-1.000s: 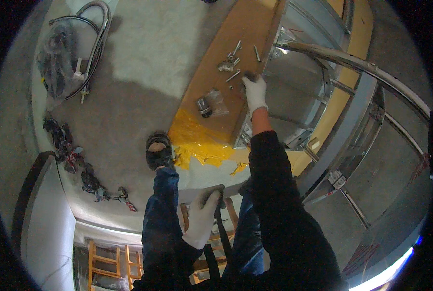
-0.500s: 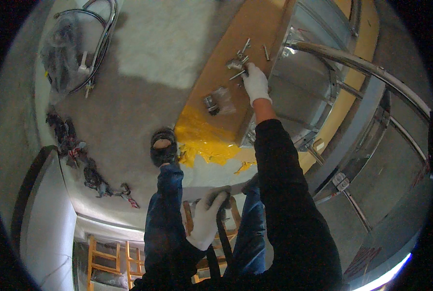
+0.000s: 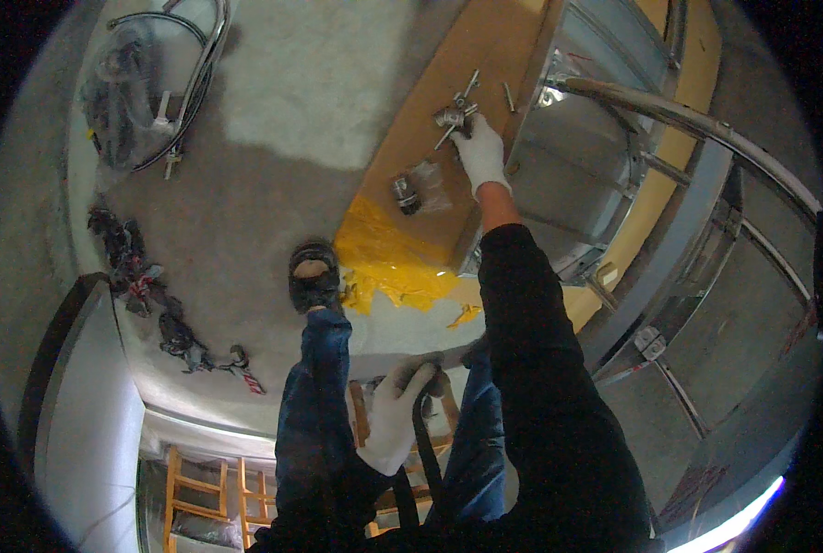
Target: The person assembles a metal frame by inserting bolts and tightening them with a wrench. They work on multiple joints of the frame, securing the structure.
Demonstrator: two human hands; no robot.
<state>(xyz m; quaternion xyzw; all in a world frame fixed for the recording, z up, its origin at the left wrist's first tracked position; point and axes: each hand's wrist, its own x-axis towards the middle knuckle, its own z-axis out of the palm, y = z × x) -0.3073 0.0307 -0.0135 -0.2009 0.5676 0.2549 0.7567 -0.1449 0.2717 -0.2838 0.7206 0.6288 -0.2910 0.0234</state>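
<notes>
My right hand, in a white glove with dark fingertips, reaches down to a brown board. Its fingers are closed at a slim metal bolt, partly hidden by the fingertips. Just beside them lie a round metal fitting and another bolt. A separate bolt rests to the right. My left hand, gloved too, is held low between my legs, its fingers curled at a black strap.
A dark metal cylinder lies by a clear bag on the board, near torn yellow film. A steel frame with a curved tube stands right. Hoses and plastic lie far left; wooden chairs stand below.
My right hand has shifted slightly left, and the slim bolt by its fingertips has moved a little with it. My left hand stays nearly where it was.
</notes>
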